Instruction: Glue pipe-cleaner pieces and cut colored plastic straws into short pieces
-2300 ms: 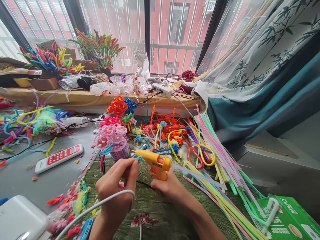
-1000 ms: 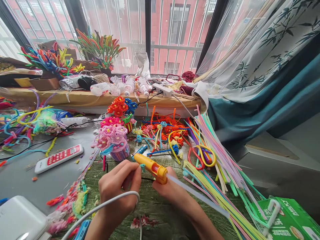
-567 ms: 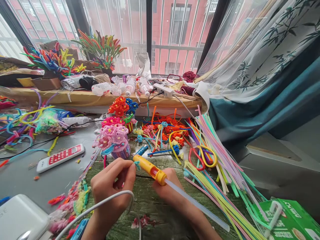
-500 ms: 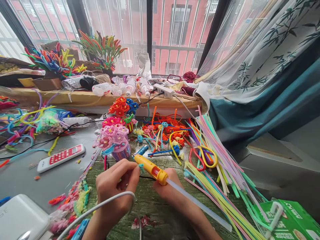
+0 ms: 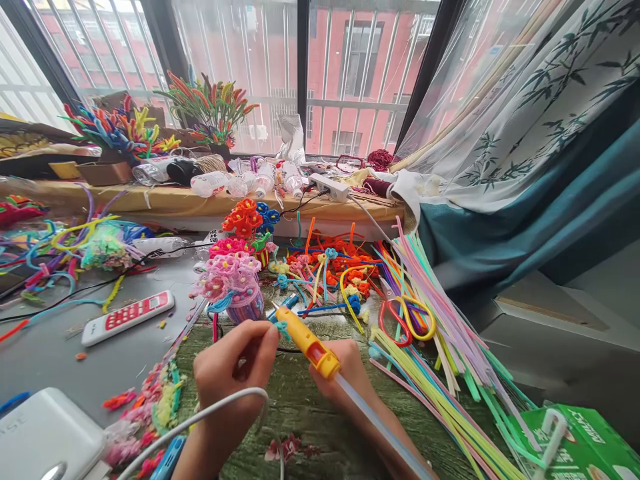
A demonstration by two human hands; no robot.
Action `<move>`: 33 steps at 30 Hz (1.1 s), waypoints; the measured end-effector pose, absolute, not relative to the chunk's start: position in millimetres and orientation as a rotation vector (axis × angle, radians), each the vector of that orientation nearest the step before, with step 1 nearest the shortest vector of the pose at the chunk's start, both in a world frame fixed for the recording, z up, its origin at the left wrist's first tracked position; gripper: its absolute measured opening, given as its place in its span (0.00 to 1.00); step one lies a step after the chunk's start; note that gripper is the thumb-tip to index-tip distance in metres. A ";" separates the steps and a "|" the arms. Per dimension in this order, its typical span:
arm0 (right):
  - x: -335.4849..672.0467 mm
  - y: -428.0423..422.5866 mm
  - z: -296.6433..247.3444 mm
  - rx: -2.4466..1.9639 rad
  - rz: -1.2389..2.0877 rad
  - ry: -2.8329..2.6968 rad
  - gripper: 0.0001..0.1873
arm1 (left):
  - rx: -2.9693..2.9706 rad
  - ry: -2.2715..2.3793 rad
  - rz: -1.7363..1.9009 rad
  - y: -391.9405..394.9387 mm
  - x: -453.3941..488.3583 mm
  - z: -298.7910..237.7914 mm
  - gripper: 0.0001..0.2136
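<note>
My right hand [image 5: 345,370] is wrapped around a yellow hot glue gun [image 5: 306,340], its tip pointing up and left. A long translucent glue stick [image 5: 373,417] runs out of its back end. Between thumb and forefinger, my left hand [image 5: 235,373] pinches a small teal piece of pipe cleaner [image 5: 283,329], close beside the gun's front part. Just beyond my hands stands a pot of pink pipe-cleaner flowers [image 5: 230,280]. Behind the glue gun's tip lies a small blue object [image 5: 289,303], partly covered.
Scissors with red and yellow handles [image 5: 407,320] lie to the right by long pastel pipe cleaners [image 5: 445,300]. A pile of orange pipe-cleaner pieces [image 5: 350,263] is behind. At left are a white remote [image 5: 127,318] and a white device [image 5: 47,433]; a white cable [image 5: 200,415] crosses my left wrist.
The glue gun has tilted more steeply and its tip has shifted slightly right, above the teal piece. My left hand keeps its pinch. The whole view has shifted a little.
</note>
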State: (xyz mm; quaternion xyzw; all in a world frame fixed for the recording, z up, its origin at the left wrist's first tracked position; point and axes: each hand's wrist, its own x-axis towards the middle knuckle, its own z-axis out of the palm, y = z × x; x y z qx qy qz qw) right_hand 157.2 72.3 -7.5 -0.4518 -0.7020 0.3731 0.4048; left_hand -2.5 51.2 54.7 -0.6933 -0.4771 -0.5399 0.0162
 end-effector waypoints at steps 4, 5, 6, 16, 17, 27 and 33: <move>155.1 71.3 -6.4 -1.131 0.949 -1.774 0.17 | -2.151 -1.291 -1.470 48.9 6.1 52.6 0.05; 154.8 70.8 -6.5 -1.139 0.950 -1.771 0.17 | -2.139 -1.271 -1.431 49.0 6.9 52.1 0.05; 154.7 70.3 -6.7 -1.147 0.951 -1.770 0.18 | -2.129 -1.264 -1.403 49.4 7.1 51.8 0.06; 155.7 71.2 -11.9 -1.149 0.900 -1.768 0.18 | -2.027 -1.368 -1.336 55.4 -4.6 50.7 0.06; 155.7 71.6 -11.7 -1.146 0.894 -1.769 0.17 | -2.020 -1.375 -1.367 54.3 -4.4 51.6 0.06; 155.5 69.5 -9.2 -1.107 0.921 -1.796 0.17 | -2.147 -1.277 -1.329 54.3 -4.9 49.3 0.07; 155.2 71.1 -13.0 -1.102 0.910 -1.745 0.18 | -2.182 -1.190 -1.320 51.1 -2.3 51.2 0.08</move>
